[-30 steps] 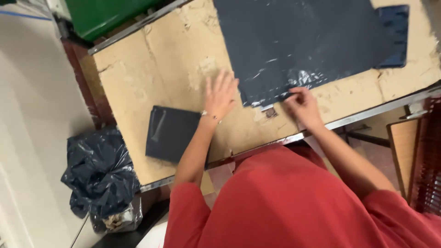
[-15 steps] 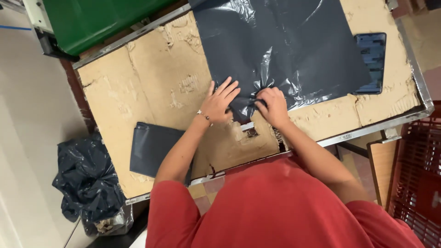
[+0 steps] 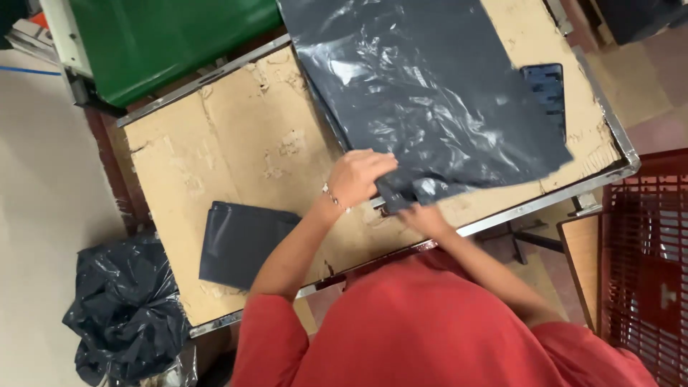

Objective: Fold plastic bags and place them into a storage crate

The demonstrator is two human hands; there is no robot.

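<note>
**Two hands at the near corner of a dark plastic sheet**

Far left, on the pale floor: one tied black rubbish bag [image 3: 118, 308], full and crumpled, standing just beside the table's near left corner.

Above it, beyond the table's far edge: a green bin [image 3: 172, 39].

The table [image 3: 215, 136] itself: a metal-framed top covered in worn brown cardboard, torn in patches.

On its near left part: one folded dark bag [image 3: 244, 244], lying flat, well apart from the hands.

Centre: our left hand [image 3: 358, 179], a thin bracelet at the wrist, fingers curled together and closed on the bunched near corner of the plastic sheet [image 3: 430, 93]. The sheet is large, dark grey and glossy; it lies spread over the table's middle and right, with the gathered corner close to the near edge.

Just right of that: our right hand [image 3: 426, 218], touching the same corner from below. It is blurred, so we cannot tell whether its fingers are closed on the sheet or merely resting there.

Further right: a small dark blue piece [image 3: 548, 89], partly under the sheet's right edge.

Far right, off the table: a red plastic crate [image 3: 645, 279].
</note>
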